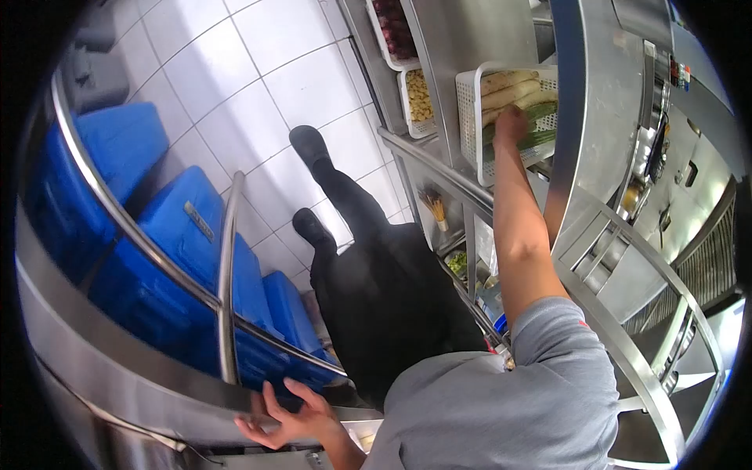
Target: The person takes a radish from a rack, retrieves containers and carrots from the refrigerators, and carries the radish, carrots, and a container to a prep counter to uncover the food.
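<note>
My right arm reaches up to a white perforated basket (468,117) on a steel shelf. In it lie several long pale radishes (505,81) and long green vegetables (540,125), perhaps cucumbers or gourds. My right hand (511,125) is over them, where the pale and green ones meet. Its fingers look curled, but what they grip is hidden. Low at the left, my left hand (294,415) is open with its fingers spread and holds nothing. It is nearest the steel counter edge (180,407), and I cannot tell whether it touches it.
Blue lidded bins (184,219) stand behind a steel rail (229,298) on the left. A white basket of small yellowish pieces (419,94) and a tray of dark red produce (394,31) sit on the shelving. A metal rack (666,294) is on the right. White tiles (227,94) cover the floor.
</note>
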A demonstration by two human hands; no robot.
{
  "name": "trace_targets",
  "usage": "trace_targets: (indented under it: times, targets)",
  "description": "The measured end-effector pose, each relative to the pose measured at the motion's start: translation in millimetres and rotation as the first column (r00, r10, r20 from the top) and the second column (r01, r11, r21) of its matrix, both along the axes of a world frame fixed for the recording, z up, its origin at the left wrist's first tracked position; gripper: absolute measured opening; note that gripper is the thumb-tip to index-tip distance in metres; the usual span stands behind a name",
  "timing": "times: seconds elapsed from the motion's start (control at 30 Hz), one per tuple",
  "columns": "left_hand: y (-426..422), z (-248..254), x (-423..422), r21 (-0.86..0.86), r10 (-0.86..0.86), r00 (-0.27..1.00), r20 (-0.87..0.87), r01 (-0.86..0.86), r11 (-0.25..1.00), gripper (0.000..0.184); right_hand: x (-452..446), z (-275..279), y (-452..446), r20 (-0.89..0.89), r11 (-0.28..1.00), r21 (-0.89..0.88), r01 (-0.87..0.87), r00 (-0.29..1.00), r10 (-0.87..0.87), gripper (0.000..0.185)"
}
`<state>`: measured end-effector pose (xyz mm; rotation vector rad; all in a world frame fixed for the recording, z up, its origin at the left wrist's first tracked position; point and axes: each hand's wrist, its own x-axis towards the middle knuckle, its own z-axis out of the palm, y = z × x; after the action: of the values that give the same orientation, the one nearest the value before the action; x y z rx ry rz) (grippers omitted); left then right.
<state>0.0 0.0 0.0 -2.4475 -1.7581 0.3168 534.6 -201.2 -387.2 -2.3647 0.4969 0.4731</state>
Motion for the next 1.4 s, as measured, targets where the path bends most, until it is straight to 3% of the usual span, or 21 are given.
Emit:
trace_targets:
  times: [0.07, 0.1, 0.17, 0.2, 0.27, 0.3, 0.37, 0.4, 0.43, 0.47, 0.5, 0.57, 0.7, 0.8, 0.87, 1.0, 1.07, 1.1, 1.17, 1.33, 1.4]
  targets:
    - [-13, 27, -25, -0.064, -0.006, 0.998, -0.055, 0.002, 0.998, 0.031, -32, 19, 15, 0.157, 0.96, -0.259, -0.109, 0.976, 0.154, 0.046]
    - [8, -60, 11, -0.072, -0.015, 0.998, 0.068, 0.02, 0.997, 0.031, 54, 1, 48, 0.274, 0.958, -0.279, -0.068, 0.951, 0.147, 0.046]
    - [8, -73, 12, -0.044, -0.027, 0.995, 0.093, 0.031, 0.999, 0.027, 66, -2, 53, 0.384, 0.928, -0.364, 0.077, 0.921, 0.074, 0.047]
    - [12, -65, 22, -0.056, -0.058, 0.998, -0.01, 0.057, 0.997, 0.025, 68, -3, 59, 0.371, 0.924, -0.374, 0.082, 0.926, 0.068, 0.047]
    - [13, -73, 29, -0.04, -0.065, 0.998, -0.004, 0.064, 0.997, 0.025, 89, 6, 69, 0.134, 0.812, -0.573, 0.111, 0.99, -0.041, 0.042]
    - [13, -74, 27, -0.013, -0.06, 0.998, -0.017, 0.06, 0.998, 0.025, 100, -2, 58, 0.135, 0.804, -0.583, 0.117, 0.99, -0.046, 0.042]
    - [11, -75, 24, -0.013, -0.059, 0.998, -0.017, 0.059, 0.998, 0.02, 128, -21, 30, -0.069, 0.741, -0.666, -0.087, 0.996, 0.055, 0.051]
    - [12, -75, 25, -0.02, -0.049, 0.999, -0.015, 0.048, 0.999, 0.02, 124, -19, 33, -0.069, 0.739, -0.668, -0.086, 0.996, 0.054, 0.051]
    - [12, -73, 25, -0.026, -0.042, 0.999, -0.013, 0.042, 0.999, 0.02, 118, -18, 36, 0.063, 0.881, -0.46, 0.115, 0.993, -0.097, 0.054]
    - [12, -73, 25, -0.031, -0.034, 0.999, -0.018, 0.034, 0.999, 0.02, 110, -18, 40, 0.148, 0.934, -0.197, 0.299, 0.951, -0.273, 0.057]
    - [12, -71, 25, -0.039, -0.029, 0.999, -0.019, 0.028, 0.999, 0.019, 102, -12, 47, 0.148, 0.934, -0.191, 0.301, 0.95, -0.276, 0.057]
    - [12, -69, 25, -0.05, -0.009, 1.0, -0.019, 0.008, 0.999, 0.019, 92, 0, 62, 0.192, 0.943, 0.002, 0.333, 0.925, -0.327, 0.062]
    - [11, -68, 27, -0.081, 0.027, 1.0, -0.012, -0.028, 0.996, 0.018, 108, -14, 39, 0.231, 0.931, 0.097, 0.353, 0.901, -0.366, 0.064]
    - [6, -66, 24, -0.104, 0.037, 0.999, -0.005, -0.037, 0.994, 0.017, 103, 3, 45, 0.19, 0.944, 0.026, 0.329, 0.925, -0.328, 0.064]
    - [2, -64, 24, -0.105, 0.039, 0.999, -0.001, -0.039, 0.994, 0.017, 88, 15, 60, 0.251, 0.922, 0.241, 0.303, 0.898, -0.36, 0.071]
    - [1, -61, 26, -0.078, 0.048, 0.998, 0.034, -0.045, 0.996, 0.016, 77, 30, 56, 0.309, 0.901, 0.141, 0.41, 0.846, -0.434, 0.068]
    - [1, -60, 24, -0.06, 0.039, 0.999, 0.037, -0.036, 0.998, 0.017, 56, 36, 42, 0.396, 0.928, 0.32, 0.189, 0.863, -0.313, 0.052]
    - [1, -60, 21, -0.066, 0.021, 0.998, 0.066, -0.017, 0.998, 0.017, 43, 46, 45, 0.387, 0.924, 0.333, 0.187, 0.867, -0.315, 0.052]
    - [2, -59, 25, -0.062, 0.013, 0.995, 0.095, -0.007, 0.998, 0.017, 13, 80, 50, 0.281, 0.726, 0.674, 0.134, 0.863, -0.421, 0.044]
    - [4, -55, 21, -0.082, -0.04, 0.995, 0.092, 0.048, 0.995, 0.021, -71, 123, 51, 0.134, 0.672, 0.714, 0.195, 0.904, -0.405, 0.038]
    - [4, -53, 27, -0.052, -0.048, 0.997, 0.06, 0.052, 0.997, 0.024, -115, 152, 79, 0.149, 0.834, 0.533, 0.144, 0.954, -0.26, 0.049]
